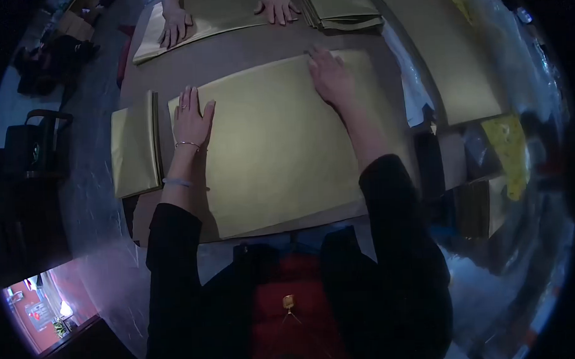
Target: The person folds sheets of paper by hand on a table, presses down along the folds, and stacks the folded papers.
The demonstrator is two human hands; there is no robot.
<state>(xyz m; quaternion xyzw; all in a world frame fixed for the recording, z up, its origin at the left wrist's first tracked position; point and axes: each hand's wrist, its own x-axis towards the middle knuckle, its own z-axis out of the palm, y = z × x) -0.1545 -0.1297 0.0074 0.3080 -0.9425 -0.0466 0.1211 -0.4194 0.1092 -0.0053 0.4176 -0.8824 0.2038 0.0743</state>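
Observation:
A large gold sheet point(274, 148) lies flat on the brown table point(232, 51) in front of me. My left hand point(192, 119) rests on its left part, fingers spread and pointing away from me, with a ring and a bracelet showing. Near the sheet's far right edge is my right hand point(329, 75), slightly blurred, palm down with its fingers apart. Neither hand holds anything. Just left of the sheet sits a folded gold stack point(134, 147).
Across the table a co-worker's two hands point(176, 26) lie on another gold sheet point(225, 14). Gold sheets are stacked point(342, 10) at the far right. A long gold piece point(451, 66) and a yellow patterned piece point(507, 149) are farther right.

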